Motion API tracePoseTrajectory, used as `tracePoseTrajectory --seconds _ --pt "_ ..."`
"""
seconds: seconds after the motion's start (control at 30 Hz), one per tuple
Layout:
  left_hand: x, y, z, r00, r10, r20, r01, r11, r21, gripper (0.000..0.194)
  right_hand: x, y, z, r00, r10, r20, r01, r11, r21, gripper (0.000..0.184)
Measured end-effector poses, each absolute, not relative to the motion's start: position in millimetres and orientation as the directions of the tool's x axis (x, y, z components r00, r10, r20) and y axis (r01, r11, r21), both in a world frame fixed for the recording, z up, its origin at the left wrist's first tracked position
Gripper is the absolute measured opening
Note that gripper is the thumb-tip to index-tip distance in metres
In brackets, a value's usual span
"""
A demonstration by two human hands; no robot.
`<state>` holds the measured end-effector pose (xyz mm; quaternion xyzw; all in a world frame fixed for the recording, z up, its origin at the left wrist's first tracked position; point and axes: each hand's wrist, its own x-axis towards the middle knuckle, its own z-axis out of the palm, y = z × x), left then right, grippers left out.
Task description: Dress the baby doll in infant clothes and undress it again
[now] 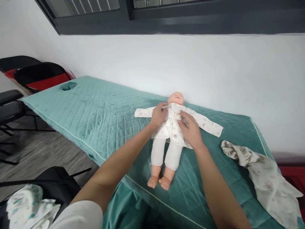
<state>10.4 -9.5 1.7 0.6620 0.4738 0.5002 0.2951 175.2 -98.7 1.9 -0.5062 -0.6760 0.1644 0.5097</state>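
Jacket of thin white cloth printed with small figures [175, 128] covers the torso of a baby doll with pinkish plastic head and feet and white legs [172, 156], and we have both hands on its front. The doll lies on its back on the near part of a bed under a quilted teal cover [102, 105], head toward the wall, feet toward us. Both jacket sleeves spread out sideways; whether the doll's arms fill them we cannot tell.

Our left hand [159, 116] sits curled at the chest beside the front seam. Our right hand [190, 129] lies across from it, fingers bent, with a gap between thumb and forefinger. Both are slightly blurred, so we cannot tell whether either pinches cloth.

The step in hand, as we judge it, is arranging the jacket's front. The next move seems to call for light fingertips along the two front edges, keeping them level without dragging the doll.

To our right, near one sleeve's end, lies a crumpled off-white printed garment with a gathered edge [269, 184]. Below the bed at our left, a white-and-teal printed cloth bundle [26, 203] rests on a black chair [57, 175].
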Motion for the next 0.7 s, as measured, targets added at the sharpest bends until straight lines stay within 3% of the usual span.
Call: tracePoseTrajectory --seconds 0.1,0.23,0.5,0.7 --pt "-20 -46 -24 0.029 0.919 0.394 0.395 -0.373 0.840 0.026 174 -94 -9 -0.106 0.855 0.508 0.616 0.458 -0.641 0.045" --pt "-45 -89 -53 0.047 0.937 0.346 0.408 -0.334 0.850 0.033 173 -93 -17 -0.151 0.858 0.490 0.633 0.465 -0.619 0.051" --pt "-62 -134 -59 0.185 0.926 0.329 0.485 -0.378 0.789 0.037 174 -104 -29 -0.057 0.867 0.494 0.591 0.428 -0.683 0.054" --pt "-61 -136 -58 0.151 0.943 0.296 0.579 -0.327 0.747 0.017 178 -142 -47 0.104 0.926 0.363 0.548 0.252 -0.798 0.066"
